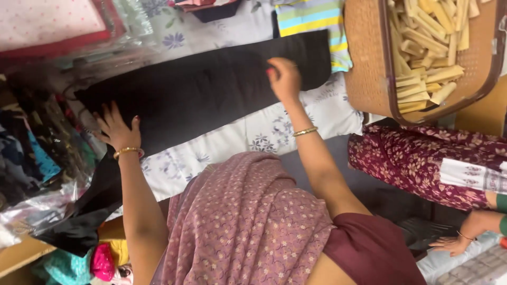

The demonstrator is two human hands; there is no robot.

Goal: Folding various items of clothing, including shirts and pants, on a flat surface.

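Mauve cloth with small pale flowers (243, 221) draped nearest the camera, covering the person's shoulder. From beside it both bare arms reached out, each with a gold bangle at the wrist. The left hand (117, 129) lay flat with fingers spread, its grip released, pressing one end of a long black fabric (200, 92). The right hand (284, 79) pressed down near the other end, fingers curled at the fabric's edge (whether they pinched it or only rested there, I could not tell). The black fabric stretched across a white sheet printed with blue-grey flowers (274, 129). Farther right, another person's hand (453, 244) rested low, and beyond stood a woven basket (364, 58) holding pale wooden sticks (428, 47).
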